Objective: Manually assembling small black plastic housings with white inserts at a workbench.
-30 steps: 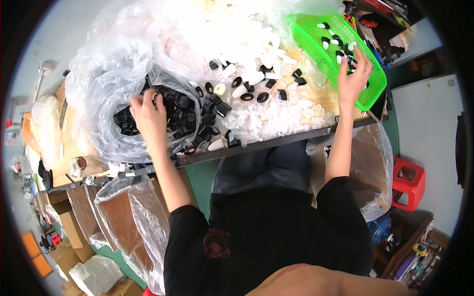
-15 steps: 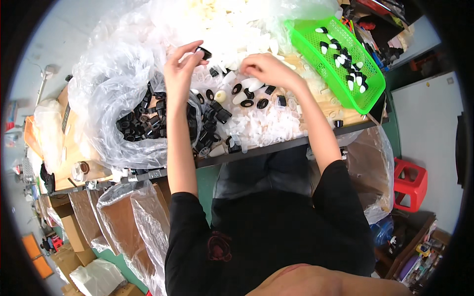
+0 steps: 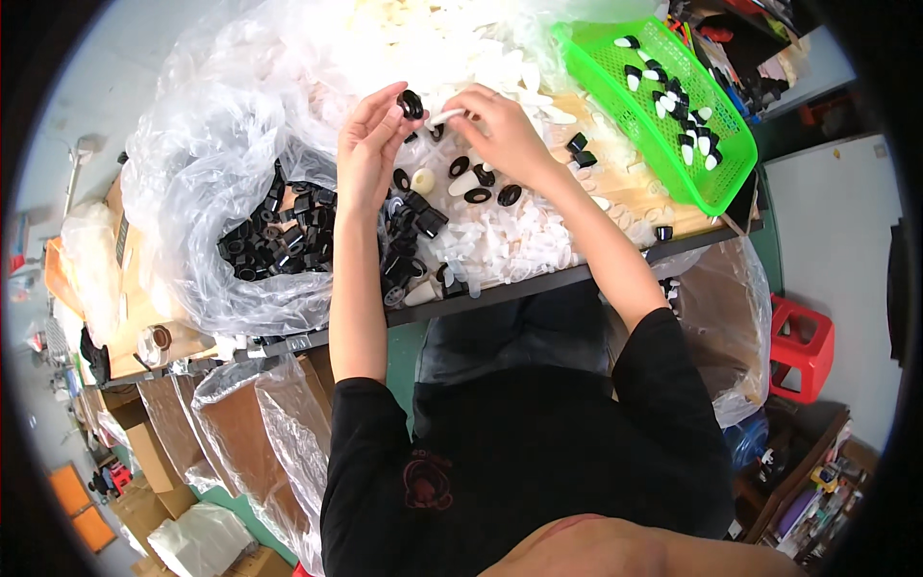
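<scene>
Between the thumb and fingers of my left hand [image 3: 370, 139] is a round black plastic ring [image 3: 411, 104], held up above the table. My right hand [image 3: 500, 133] pinches a white tapered plastic piece [image 3: 446, 117], its end pointing toward the ring with a small gap between them. Below the hands lie several loose black rings [image 3: 477, 195], a cream round piece [image 3: 423, 181] and a white tapered piece [image 3: 463, 185]. Nearer me spreads a heap of small translucent white parts [image 3: 514, 240], with black caps [image 3: 423, 216] at its left.
A clear plastic bag [image 3: 192, 260] full of black parts [image 3: 288, 231] lies open at the left. At the right, a green basket [image 3: 615, 120] holds several black-and-white assembled pieces [image 3: 687, 144]. White parts [image 3: 461, 48] pile up at the back. A red stool [image 3: 803, 346] stands right of the table.
My left hand has shifted slightly right with the black ring. From the table, my right hand has risen toward it and now holds a white tapered piece.
</scene>
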`<state>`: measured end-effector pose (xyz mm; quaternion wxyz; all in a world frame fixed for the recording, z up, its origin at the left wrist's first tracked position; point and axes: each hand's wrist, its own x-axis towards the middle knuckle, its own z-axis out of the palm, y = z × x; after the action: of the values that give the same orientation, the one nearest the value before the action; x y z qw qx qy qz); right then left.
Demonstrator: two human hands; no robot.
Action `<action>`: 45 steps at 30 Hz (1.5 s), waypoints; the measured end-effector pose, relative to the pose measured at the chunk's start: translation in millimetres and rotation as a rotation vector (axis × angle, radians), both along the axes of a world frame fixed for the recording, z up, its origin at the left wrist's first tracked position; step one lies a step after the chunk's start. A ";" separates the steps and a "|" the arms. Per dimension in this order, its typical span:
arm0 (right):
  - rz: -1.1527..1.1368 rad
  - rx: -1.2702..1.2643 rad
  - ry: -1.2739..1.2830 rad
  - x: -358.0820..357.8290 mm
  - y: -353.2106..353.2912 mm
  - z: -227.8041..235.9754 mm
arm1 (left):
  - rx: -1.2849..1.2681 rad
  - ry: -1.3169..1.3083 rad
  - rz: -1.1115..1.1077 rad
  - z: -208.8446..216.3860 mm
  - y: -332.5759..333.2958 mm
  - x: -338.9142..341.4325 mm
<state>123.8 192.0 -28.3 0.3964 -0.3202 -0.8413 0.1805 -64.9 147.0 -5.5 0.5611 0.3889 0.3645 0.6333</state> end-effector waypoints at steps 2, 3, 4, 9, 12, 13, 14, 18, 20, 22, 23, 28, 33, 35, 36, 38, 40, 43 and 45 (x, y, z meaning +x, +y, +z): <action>0.024 -0.162 0.259 1.9 -8.8 15.6 | -0.011 -0.001 0.013 0.8 -2.0 1.6; 0.026 -0.161 0.261 1.3 -13.7 19.9 | -0.019 0.009 0.018 1.4 -4.0 3.5; 0.008 -0.150 0.337 1.9 -18.6 23.9 | -0.026 0.018 0.018 2.1 -4.2 6.4; -0.033 -0.113 0.397 1.1 -21.4 23.7 | -0.022 0.043 -0.005 0.3 -3.3 12.2; -0.039 -0.139 0.355 1.2 -22.1 22.0 | -0.002 0.090 -0.009 -0.7 -4.4 13.2; -0.036 -0.160 0.342 1.5 -21.7 21.1 | 0.014 0.123 -0.006 -1.1 -4.7 13.8; -0.033 -0.182 0.328 1.8 -21.3 20.3 | 0.013 0.124 -0.007 -1.2 -5.4 14.5; -0.025 -0.222 0.352 1.2 -20.2 18.1 | 0.089 0.275 -0.008 -0.3 -5.6 19.2; -0.021 -0.253 0.350 2.2 -19.2 17.4 | 0.106 0.294 -0.008 -0.6 -5.4 21.0; -0.016 -0.272 0.345 1.8 -19.4 17.7 | 0.197 0.358 0.047 -3.6 -4.6 21.7; -0.012 -0.292 0.339 1.4 -19.1 17.1 | 0.194 0.355 0.047 -5.1 -4.1 22.5; 0.011 -0.183 0.340 -1.7 -18.3 15.5 | 0.188 0.402 0.131 -5.4 -6.3 27.7; 0.011 -0.183 0.411 -2.1 -20.0 11.3 | 0.236 0.539 0.171 -4.9 -7.9 34.8; -0.031 -0.301 0.496 -3.7 -20.4 11.5 | 0.281 0.563 0.195 -6.7 -7.5 35.2; -0.028 -0.303 0.496 -4.5 -21.0 12.5 | 0.261 0.512 0.207 -7.4 -6.4 35.7; -0.044 -0.307 0.563 -5.1 -23.7 17.1 | 0.242 0.459 0.216 -9.4 -4.3 35.3; -0.023 -0.288 0.534 -5.5 -21.8 15.7 | 0.237 0.441 0.257 -9.8 -3.7 35.4; -0.003 -0.335 0.511 -0.4 -23.4 19.5 | 0.131 0.306 0.099 -0.2 -8.2 32.4; -0.001 -0.403 0.516 1.0 -24.0 20.3 | 0.109 0.300 0.017 -2.4 -6.2 26.2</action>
<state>124.8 168.0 -8.1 0.5253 -0.3363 -0.6601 0.4186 -38.7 140.7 -7.9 0.4728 0.5059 0.4127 0.5917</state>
